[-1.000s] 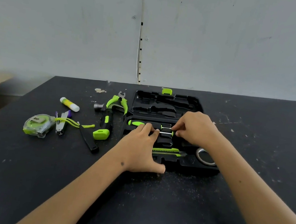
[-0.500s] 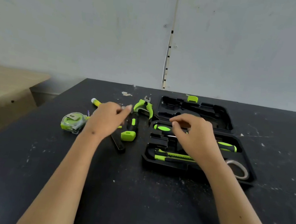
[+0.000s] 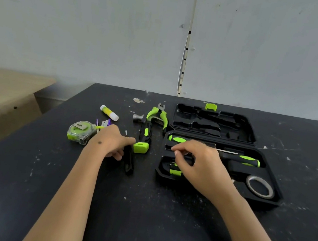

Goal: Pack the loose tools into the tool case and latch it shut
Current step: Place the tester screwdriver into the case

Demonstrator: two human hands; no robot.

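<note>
The black tool case point(image 3: 265, 199) lies open at the right, its empty lid half point(image 3: 214, 125) behind with a green latch point(image 3: 211, 106). Its tray holds two green-handled screwdrivers point(image 3: 249, 160), a green utility knife point(image 3: 174, 172) and a tape roll point(image 3: 259, 187). My right hand point(image 3: 201, 162) hovers over the tray's left part, fingers loosely bent, nothing seen in them. My left hand point(image 3: 112, 141) curls around the top of a slim black tool point(image 3: 129, 165) lying left of the case. A hammer point(image 3: 144, 136) and pliers point(image 3: 157, 115) lie beside it.
A green tape measure point(image 3: 80, 131), a glue stick point(image 3: 109, 112) and a small purple-and-white item point(image 3: 104, 122) lie on the black table's left part. A wooden surface point(image 3: 5, 96) sits lower at far left. A grey wall stands behind.
My left hand left the case, swung left over the loose tools and came down on the black tool. My right hand stayed over the tray. The view shifted left.
</note>
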